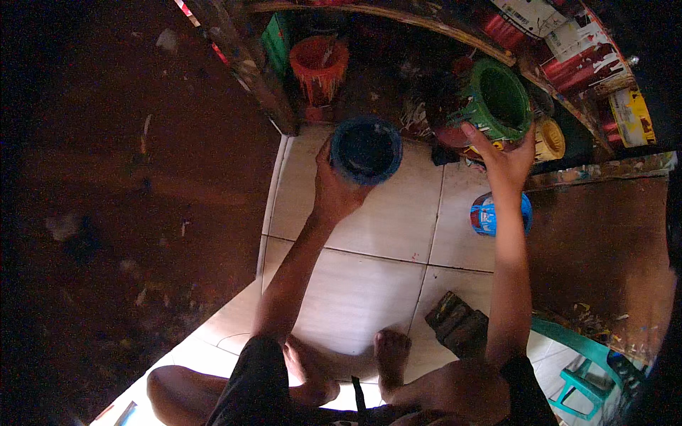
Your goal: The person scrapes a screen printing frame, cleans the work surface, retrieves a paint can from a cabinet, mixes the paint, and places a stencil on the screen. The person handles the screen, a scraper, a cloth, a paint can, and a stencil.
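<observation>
My left hand [342,193] is wrapped round the side of a round blue tub [387,172], raised over the tiled floor. Its inside looks dark, and I cannot make out what is in it. My right hand [508,162] grips a paint-smeared green tub [474,108] by its lower side, with thumb and fingers on either side. That tub tilts so its open mouth shows, dark inside. Just behind the right hand is a yellow tub [554,140]. A blue can [484,214] stands on the floor, partly hidden by my right forearm.
An orange-red tub [307,74] with paint drips stands under the wooden shelf [398,14]. Red paint cans [568,65] line the shelf's right. A stained brown panel [163,184] fills the left. Dark blocks [458,323] lie near my foot, and a teal stool [586,390] stands lower right.
</observation>
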Demonstrator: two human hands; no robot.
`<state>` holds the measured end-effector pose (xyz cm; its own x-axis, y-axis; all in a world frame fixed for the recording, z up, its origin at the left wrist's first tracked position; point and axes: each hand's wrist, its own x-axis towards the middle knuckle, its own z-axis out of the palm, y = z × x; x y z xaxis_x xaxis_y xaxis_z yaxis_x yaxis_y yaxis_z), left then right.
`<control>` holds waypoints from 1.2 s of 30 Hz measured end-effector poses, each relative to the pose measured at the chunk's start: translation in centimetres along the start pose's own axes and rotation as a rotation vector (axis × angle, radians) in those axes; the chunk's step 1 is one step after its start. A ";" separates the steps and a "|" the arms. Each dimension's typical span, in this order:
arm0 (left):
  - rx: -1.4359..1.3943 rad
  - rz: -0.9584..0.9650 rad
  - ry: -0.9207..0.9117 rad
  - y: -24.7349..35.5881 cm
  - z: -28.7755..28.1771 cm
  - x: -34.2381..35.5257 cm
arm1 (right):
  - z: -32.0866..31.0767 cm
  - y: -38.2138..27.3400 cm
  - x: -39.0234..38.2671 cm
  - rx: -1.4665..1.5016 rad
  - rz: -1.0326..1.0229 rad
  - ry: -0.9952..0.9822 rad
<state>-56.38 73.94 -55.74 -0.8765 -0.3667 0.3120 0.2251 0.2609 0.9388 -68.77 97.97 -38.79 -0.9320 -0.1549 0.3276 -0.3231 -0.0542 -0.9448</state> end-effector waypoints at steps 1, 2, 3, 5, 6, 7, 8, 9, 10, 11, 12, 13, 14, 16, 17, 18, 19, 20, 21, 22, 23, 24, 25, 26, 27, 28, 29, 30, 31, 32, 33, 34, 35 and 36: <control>0.004 -0.021 -0.029 0.8 -0.6 -1.1 | 0.0 -0.1 0.0 0.125 0.053 -0.007; 0.001 -0.038 -0.060 1.7 -1.1 -2.0 | -0.1 -0.2 0.0 0.330 0.153 -0.005; 0.026 -0.039 -0.100 2.8 -1.6 -2.9 | 0.0 -0.3 0.0 0.443 0.207 0.004; 0.151 0.000 -0.208 5.5 -2.9 -4.2 | 0.0 -0.4 -0.1 0.580 0.269 0.035; 0.172 0.017 -0.238 6.8 -3.4 -4.7 | 0.1 -0.5 -0.2 0.473 0.219 0.041; 0.193 0.033 -0.267 8.1 -3.8 -5.2 | 0.2 -0.6 -0.4 0.364 0.172 0.052; 0.212 0.072 -0.276 9.3 -4.0 -5.6 | 0.3 -0.6 -0.5 0.124 0.066 0.050; 0.183 0.086 -0.318 10.2 -4.2 -5.8 | 0.3 -0.6 -0.7 -0.126 -0.056 0.017; 0.153 0.125 -0.341 11.0 -4.4 -5.9 | 0.3 -0.7 -0.9 -0.122 -0.046 0.045; 0.123 0.134 -0.362 11.6 -4.5 -5.9 | 0.2 -0.7 -1.0 -0.128 -0.053 0.043; 0.104 0.188 -0.363 12.0 -4.7 -6.0 | 0.0 -0.8 -1.2 -0.123 -0.077 0.029; 0.085 0.213 -0.360 12.3 -5.0 -5.9 | -0.3 -0.8 -1.3 -0.202 -0.062 0.044; 0.059 0.257 -0.374 12.6 -5.3 -5.8 | -0.7 -0.9 -1.4 -0.268 -0.064 0.049; 0.031 0.172 -0.460 13.0 -6.1 -5.6 | -1.6 -1.1 -1.5 -0.337 -0.083 0.056; 0.013 0.140 -0.508 13.2 -6.4 -5.5 | -2.0 -1.2 -1.6 -0.340 -0.102 0.060; -0.028 0.136 -0.487 13.5 -6.7 -5.7 | -2.4 -1.3 -1.7 -0.348 -0.109 0.063; -0.070 0.135 -0.465 13.8 -6.9 -5.9 | -2.8 -1.4 -1.9 -0.208 -0.022 0.074; -0.096 0.177 -0.458 14.2 -7.1 -6.0 | -3.1 -1.5 -2.1 -0.072 0.077 0.086; -0.124 0.155 -0.434 14.6 -7.3 -6.1 | -3.4 -1.6 -2.2 -0.021 0.135 0.096; -0.138 0.173 -0.426 15.0 -7.6 -6.2 | -3.6 -1.6 -2.4 -0.068 0.109 0.089; -0.143 0.154 -0.436 15.4 -7.9 -6.2 | -3.8 -1.7 -2.6 -0.200 0.046 0.083; -0.148 0.134 -0.446 15.8 -8.2 -6.2 | -4.1 -1.8 -2.7 -0.331 -0.018 0.078; -0.146 0.070 -0.478 16.2 -8.7 -6.1 | -4.2 -1.8 -2.8 -0.294 0.007 0.085; -0.118 0.065 -0.474 16.4 -9.0 -6.1 | -4.4 -1.9 -2.9 -0.255 0.025 0.091; -0.090 0.059 -0.469 16.7 -9.4 -6.1 | -4.6 -2.0 -2.9 -0.219 0.051 0.096; -0.039 0.103 -0.433 16.9 -9.7 -6.2 | -4.7 -2.1 -2.9 -0.228 0.032 0.093; 0.006 0.172 -0.396 17.1 -9.9 -6.2 | -4.8 -2.2 -3.0 -0.237 0.017 0.087; -0.007 0.171 -0.364 17.1 -10.0 -6.2 | -4.9 -2.4 -3.1 -0.245 0.003 0.083; -0.027 0.193 -0.334 17.2 -10.0 -6.2 | -4.9 -2.6 -3.2 -0.237 0.002 0.087; -0.051 0.214 -0.301 17.2 -10.0 -6.2 | -4.9 -2.8 -3.4 -0.232 0.001 0.088; -0.074 0.195 -0.290 17.1 -9.9 -6.1 | -4.8 -3.2 -3.6 -0.219 0.028 0.097; -0.096 0.177 -0.278 17.0 -9.9 -6.0 | -4.6 -3.5 -3.8 -0.242 -0.021 0.092; -0.117 0.159 -0.267 16.9 -10.0 -5.7 | -4.5 -3.9 -4.2 -0.257 -0.041 0.094; -0.104 0.145 -0.255 16.8 -10.0 -5.5 | -4.2 -4.4 -4.4 -0.259 -0.074 0.087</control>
<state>-43.50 71.38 -40.26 -0.9077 -0.0925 0.4093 0.3864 0.1963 0.9012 -63.95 103.06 -36.12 -0.9114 -0.0736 0.4049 -0.4113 0.1935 -0.8907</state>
